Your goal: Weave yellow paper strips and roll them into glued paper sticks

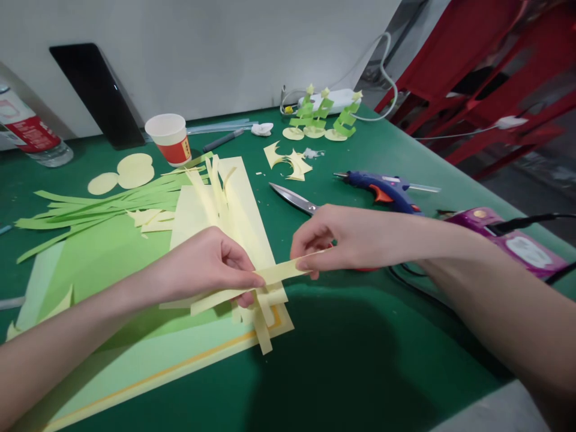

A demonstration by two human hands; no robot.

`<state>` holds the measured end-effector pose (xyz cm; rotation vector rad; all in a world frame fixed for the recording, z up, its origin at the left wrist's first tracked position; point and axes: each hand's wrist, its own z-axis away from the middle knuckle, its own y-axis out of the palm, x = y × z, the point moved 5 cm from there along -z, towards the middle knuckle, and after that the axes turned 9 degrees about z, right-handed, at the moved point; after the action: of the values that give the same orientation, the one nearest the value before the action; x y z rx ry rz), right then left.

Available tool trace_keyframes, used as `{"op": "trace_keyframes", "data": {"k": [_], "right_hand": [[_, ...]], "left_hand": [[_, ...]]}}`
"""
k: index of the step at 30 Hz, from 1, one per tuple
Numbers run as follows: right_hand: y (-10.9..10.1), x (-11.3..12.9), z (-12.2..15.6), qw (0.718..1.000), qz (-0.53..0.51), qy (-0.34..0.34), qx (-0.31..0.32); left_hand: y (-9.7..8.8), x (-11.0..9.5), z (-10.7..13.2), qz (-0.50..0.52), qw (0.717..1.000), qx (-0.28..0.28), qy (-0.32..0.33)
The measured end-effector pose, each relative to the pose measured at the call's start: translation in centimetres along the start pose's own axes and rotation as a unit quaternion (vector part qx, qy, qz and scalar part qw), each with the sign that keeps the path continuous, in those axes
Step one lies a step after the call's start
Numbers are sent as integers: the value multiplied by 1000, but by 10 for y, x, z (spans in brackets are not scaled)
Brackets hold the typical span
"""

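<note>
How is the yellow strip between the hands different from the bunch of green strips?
The yellow strip is pale yellow; the green strips are brighter green. The yellow strip is held by the left hand and right hand, while neither hand holds the green strips, which lie in a loose bunch with ends fanned out. Both are thin, flat and look like paper.

pale yellow strip (282, 272), green table (315, 348)

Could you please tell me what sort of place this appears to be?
It looks like a papercraft workspace, though the wider room is unclear: a blue glue gun, scissors and cut green paper strips lie on the green tabletop.
</note>
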<state>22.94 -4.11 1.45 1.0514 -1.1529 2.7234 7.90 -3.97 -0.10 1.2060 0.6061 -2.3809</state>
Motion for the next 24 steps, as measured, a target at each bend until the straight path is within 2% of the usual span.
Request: {"op": "trace_keyframes", "data": {"k": [3,8,14,24], "right_hand": [[8,7,-5,999,11,-32,9],[12,17,-6,994,-67,-76,29],[-3,15,0,995,-89,-53,-9],[-5,14,3,996,-83,-22,-12]], "left_hand": [[3,2,0,1,1000,7,1],[1,1,4,-8,1000,0,-3],[-8,-7,10,-17,999,-38,21],[-8,-10,10,-2,997,-80,23]]}}
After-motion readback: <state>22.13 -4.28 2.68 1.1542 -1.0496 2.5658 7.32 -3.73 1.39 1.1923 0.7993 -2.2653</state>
